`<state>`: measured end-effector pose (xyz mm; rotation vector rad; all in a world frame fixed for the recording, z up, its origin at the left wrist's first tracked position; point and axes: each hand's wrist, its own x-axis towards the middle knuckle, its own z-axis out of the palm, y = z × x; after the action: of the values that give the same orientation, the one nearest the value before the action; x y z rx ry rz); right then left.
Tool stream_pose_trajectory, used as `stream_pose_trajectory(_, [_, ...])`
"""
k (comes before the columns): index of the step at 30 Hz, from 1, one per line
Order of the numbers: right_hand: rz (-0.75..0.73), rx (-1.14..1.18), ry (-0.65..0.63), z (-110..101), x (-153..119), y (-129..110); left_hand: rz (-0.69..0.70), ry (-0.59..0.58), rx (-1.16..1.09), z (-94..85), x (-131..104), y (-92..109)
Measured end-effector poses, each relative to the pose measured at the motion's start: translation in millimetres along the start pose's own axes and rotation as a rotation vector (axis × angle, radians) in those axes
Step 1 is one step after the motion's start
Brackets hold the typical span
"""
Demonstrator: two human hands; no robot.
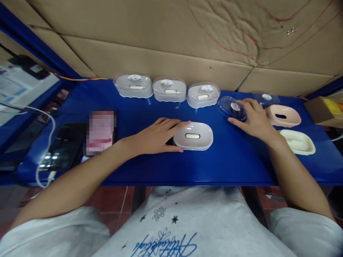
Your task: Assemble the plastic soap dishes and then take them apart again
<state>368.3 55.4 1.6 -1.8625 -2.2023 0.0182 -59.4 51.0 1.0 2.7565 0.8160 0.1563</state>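
Note:
My left hand (163, 137) curls round the left end of a pale grey oval soap dish (205, 134) on the blue table. Its index finger lies along the back rim and its thumb at the front. A small cream oval piece (192, 136) sits in the middle of that dish. Further right, my right hand (252, 116) grips the right end of a clear plastic lid (227, 106) with a round sticker; some fingertips are hidden. Just right of this hand are a peach dish part (291, 115) with a dark slot and a cream tray (300, 142).
Several lidded dishes stand along the back, among them a left one (134, 91). Another clear lid (274, 98) lies behind my right hand. A phone with a blurred screen (100, 130), a black device (66, 142) and a white cable (53, 132) are left. A cardboard box (318, 110) stands right.

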Motion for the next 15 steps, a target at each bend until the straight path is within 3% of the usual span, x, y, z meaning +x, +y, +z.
stream_pose_trajectory(8, [0.035,0.059,-0.014,15.7,7.6,3.4,-0.045,0.001,-0.014,3.2,0.3,-0.9])
stream_pose_trajectory(15, [-0.03,0.11,0.283,-0.9,4.2,-11.7,-0.064,0.023,-0.018,6.1,1.6,-1.0])
